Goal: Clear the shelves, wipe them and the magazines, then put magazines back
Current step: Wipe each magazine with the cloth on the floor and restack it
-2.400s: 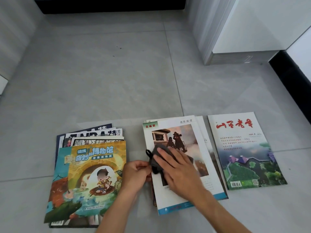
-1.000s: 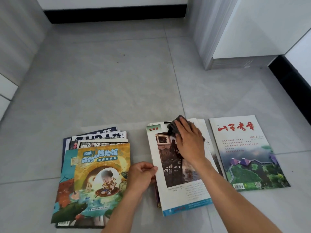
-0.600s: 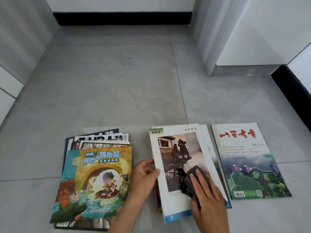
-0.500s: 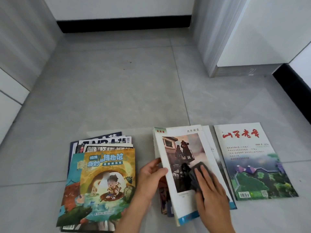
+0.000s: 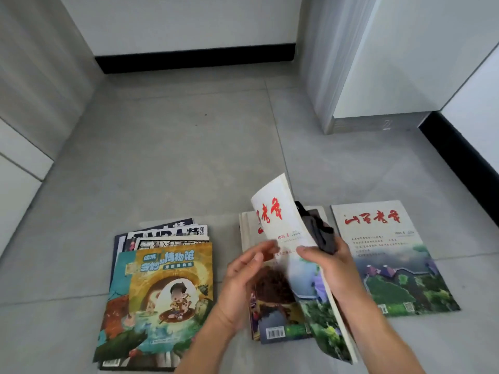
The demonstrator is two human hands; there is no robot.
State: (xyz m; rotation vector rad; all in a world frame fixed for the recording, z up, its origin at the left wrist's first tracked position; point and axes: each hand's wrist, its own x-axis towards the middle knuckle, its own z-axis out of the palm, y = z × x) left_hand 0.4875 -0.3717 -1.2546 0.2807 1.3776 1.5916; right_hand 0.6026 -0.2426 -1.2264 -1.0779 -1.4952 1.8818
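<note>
While right hand grips lifted red-titled white magazine with dark grey cloth, wiping half done.
Left hand loosely spread at 9 o'clock; floor stacks unshelved.

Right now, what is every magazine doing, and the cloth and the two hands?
Lifted magazine: tilted up off the middle pile, gripped by the right hand.
Cloth: bunched behind that magazine, in the same hand.
Right hand: gripping magazine and cloth.
Left hand: open, beside the magazine.
Middle pile: flat.
Left pile: flat, fanned.
Right magazine: flat, alone.
</note>
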